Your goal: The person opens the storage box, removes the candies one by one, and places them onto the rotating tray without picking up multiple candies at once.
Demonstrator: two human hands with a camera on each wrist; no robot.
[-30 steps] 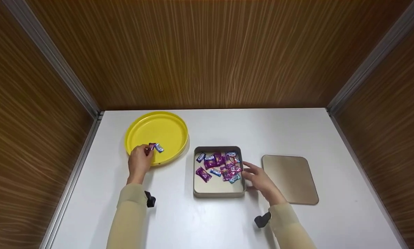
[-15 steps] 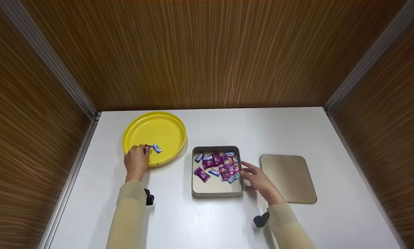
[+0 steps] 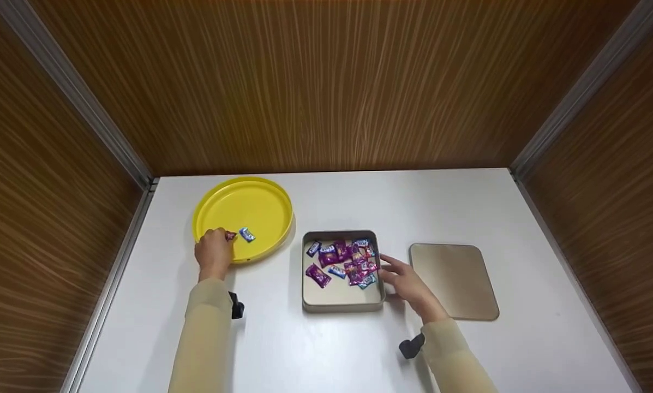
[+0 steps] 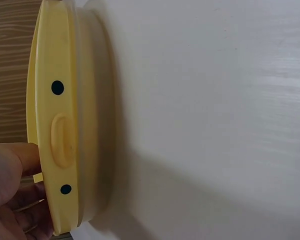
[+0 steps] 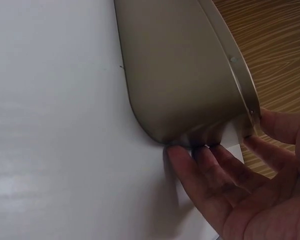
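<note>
Your left hand (image 3: 213, 254) pinches purple candy (image 3: 230, 236) at near side of tray (image 3: 244, 204); blue candy (image 3: 246, 234) lies in tray, just beside. Middle: tin (image 3: 343, 307), candies (image 3: 353, 262) inside. Your right hand (image 3: 409, 281), fingers extended, grasps nothing, touches tin's right wall. Farther right: lid (image 3: 457, 281), flat on table (image 3: 304, 355).

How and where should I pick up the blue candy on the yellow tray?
I'd pinch the blue candy across its middle, by its long edges, coming from above. It's narrow and lies flat, and the tray has a raised rim likely to hinder a low approach. The purple candy sits just left of it.
</note>
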